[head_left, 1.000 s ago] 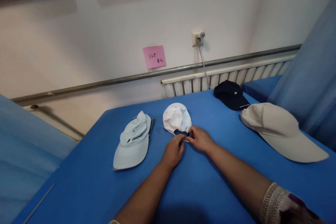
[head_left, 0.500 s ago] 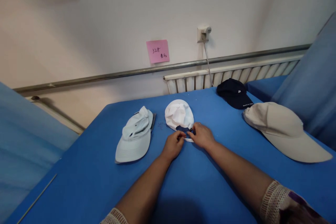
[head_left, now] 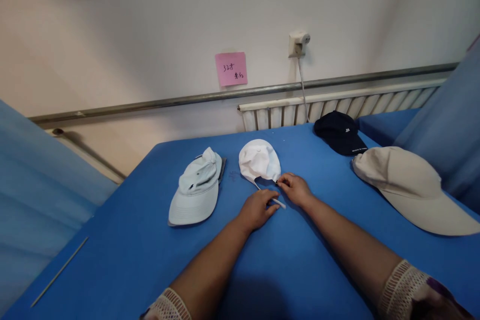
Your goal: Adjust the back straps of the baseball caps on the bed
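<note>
A white cap [head_left: 259, 158] lies on the blue-covered table [head_left: 150, 270], its rear opening towards me and a dark blue inside showing there. My left hand [head_left: 258, 208] pinches the cap's white strap [head_left: 278, 203], whose loose end sticks out past the fingertips to the right. At the right edge of the opening, my right hand [head_left: 295, 188] is closed on the cap's buckle side; a small dark piece shows at the fingertips. Left of the white cap sits a pale blue cap [head_left: 197, 190], its brim pointing towards me.
To the right lie a beige cap [head_left: 405, 177] with a long brim and a navy cap [head_left: 339, 132] behind it. A thin stick [head_left: 60, 271] rests at the left. Behind the table are a radiator [head_left: 292, 110], a metal rail [head_left: 180, 102] and a plugged-in cord [head_left: 302, 85].
The strap now hangs free at one end, apart from the right side of the opening. My hands have moved slightly apart. The camera view has shifted a little.
</note>
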